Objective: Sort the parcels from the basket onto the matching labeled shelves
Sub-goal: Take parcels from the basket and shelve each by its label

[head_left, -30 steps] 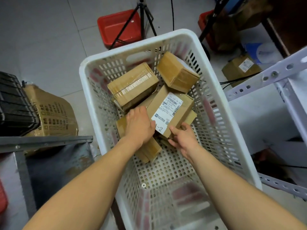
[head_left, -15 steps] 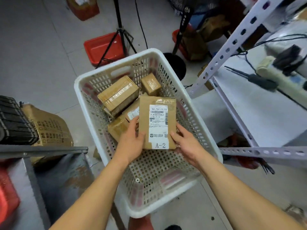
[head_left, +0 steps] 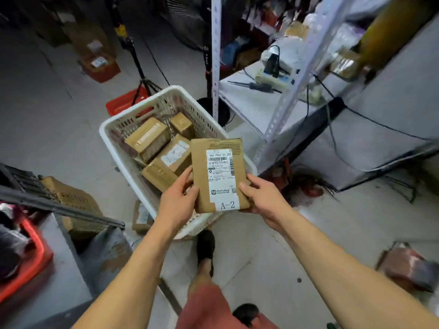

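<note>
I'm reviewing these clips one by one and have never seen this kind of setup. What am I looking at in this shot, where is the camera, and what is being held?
There is no machine: a person works with bare hands. The one camera sits on their head, looking forward and down, so the arms reach in from below. The left hand and right hand grip a flat cardboard parcel by its side edges; its label reads A-2. Behind it a white basket stands on the floor with several more brown parcels inside. A white metal shelf stands to the right.
</note>
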